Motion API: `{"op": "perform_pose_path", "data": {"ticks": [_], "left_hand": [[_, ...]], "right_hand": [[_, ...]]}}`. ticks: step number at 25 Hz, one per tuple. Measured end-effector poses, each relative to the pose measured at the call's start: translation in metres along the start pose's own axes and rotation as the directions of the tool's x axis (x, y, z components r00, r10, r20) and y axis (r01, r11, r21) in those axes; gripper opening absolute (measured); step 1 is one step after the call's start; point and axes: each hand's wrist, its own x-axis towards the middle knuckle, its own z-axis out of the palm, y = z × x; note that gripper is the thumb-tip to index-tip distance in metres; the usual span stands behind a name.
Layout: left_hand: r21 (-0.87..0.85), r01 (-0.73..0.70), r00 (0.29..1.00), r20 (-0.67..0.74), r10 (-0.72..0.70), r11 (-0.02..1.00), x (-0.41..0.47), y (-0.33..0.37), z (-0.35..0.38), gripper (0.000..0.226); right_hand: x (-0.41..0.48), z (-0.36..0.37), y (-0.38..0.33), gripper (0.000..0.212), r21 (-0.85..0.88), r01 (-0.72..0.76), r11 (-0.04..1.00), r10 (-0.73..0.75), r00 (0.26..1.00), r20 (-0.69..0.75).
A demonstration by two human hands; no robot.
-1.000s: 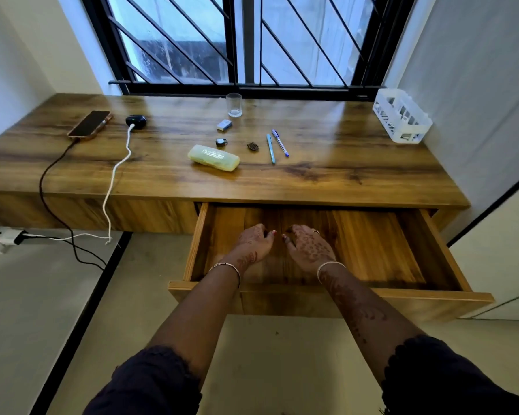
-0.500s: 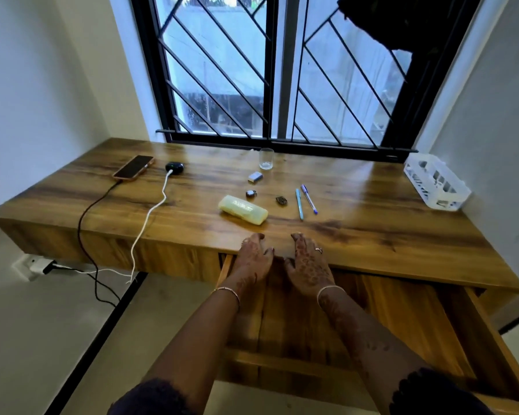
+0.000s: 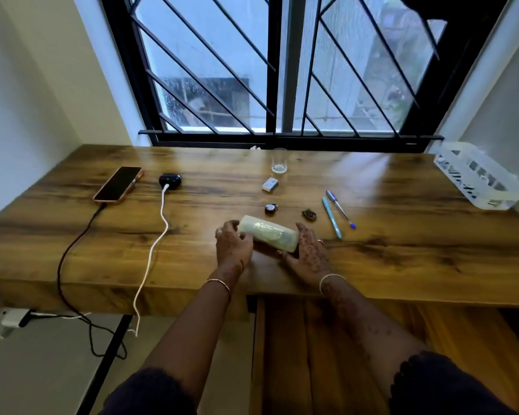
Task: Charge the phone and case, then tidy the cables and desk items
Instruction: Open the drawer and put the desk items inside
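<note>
A pale green oblong case [image 3: 269, 237] lies on the wooden desk [image 3: 402, 259] near its front edge. My left hand [image 3: 232, 245] grips its left end and my right hand [image 3: 307, 253] cups its right end. The phone [image 3: 118, 184] lies at the far left with a black cable [image 3: 72, 253] plugged in. Beside it, the black earbud case [image 3: 170, 180] shows a green light, and a white cable [image 3: 155, 250] runs from it over the desk edge. Both cables hang down to a wall adapter [image 3: 11, 319].
Behind the green case lie a small round item [image 3: 271, 208], a dark lump [image 3: 309, 214], two pens [image 3: 336, 212], a small grey box [image 3: 270, 184] and a glass [image 3: 279, 160]. A white basket [image 3: 480, 181] stands at the far right. The open drawer [image 3: 372, 354] sits under my arms.
My hands have risen from inside the drawer to the desk top and closed on the two ends of the green case. The view has tilted upward.
</note>
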Motion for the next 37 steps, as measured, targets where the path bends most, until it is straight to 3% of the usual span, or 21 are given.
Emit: {"op": "perform_pose_path", "data": {"ticks": [3, 7, 14, 18, 23, 26, 28, 31, 37], "left_hand": [[0.025, 0.017, 0.993, 0.112, -0.020, 1.000, 0.019, -0.009, 0.001, 0.049], [-0.008, 0.016, 0.981, 0.194, -0.014, 1.000, 0.030, -0.013, 0.004, 0.044], [-0.253, 0.074, 0.956, 0.292, 0.003, 0.965, 0.012, 0.001, 0.009, 0.029], [-0.372, 0.122, 0.901, 0.430, 0.054, 0.920, -0.023, 0.008, 0.022, 0.022], [-0.394, 0.121, 0.879, 0.470, 0.086, 0.911, -0.076, 0.015, 0.039, 0.022], [-0.435, 0.151, 0.895, 0.441, 0.064, 0.888, -0.094, 0.017, 0.045, 0.017], [-0.392, 0.086, 0.936, 0.348, 0.061, 0.916, -0.100, 0.016, 0.045, 0.015], [-0.219, -0.050, 0.968, 0.229, 0.101, 0.974, -0.097, 0.011, 0.038, 0.022], [-0.049, -0.068, 0.961, 0.265, 0.079, 0.996, -0.068, 0.016, 0.037, 0.039]], "right_hand": [[0.006, 0.010, -0.005, 0.084, -0.041, -0.015, 0.999, 0.014, 1.000, -0.020], [0.007, 0.014, -0.005, 0.076, -0.067, -0.010, 0.998, 0.005, 0.998, -0.069], [-0.009, -0.007, -0.010, 0.083, -0.014, 0.041, 0.999, -0.040, 0.999, 0.008], [-0.047, -0.018, 0.004, 0.066, 0.068, 0.026, 0.997, -0.028, 0.999, 0.025], [-0.095, -0.039, 0.029, 0.075, 0.117, -0.010, 0.993, 0.012, 1.000, -0.019], [-0.121, -0.043, 0.040, 0.062, 0.164, -0.056, 0.985, 0.063, 0.998, -0.033], [-0.142, -0.042, 0.055, 0.058, 0.186, -0.081, 0.979, 0.083, 0.997, 0.002], [-0.166, -0.034, 0.075, 0.078, 0.150, -0.164, 0.975, 0.147, 0.982, 0.120], [-0.161, -0.027, 0.076, 0.086, 0.051, -0.195, 0.979, 0.187, 0.974, 0.128]]}}
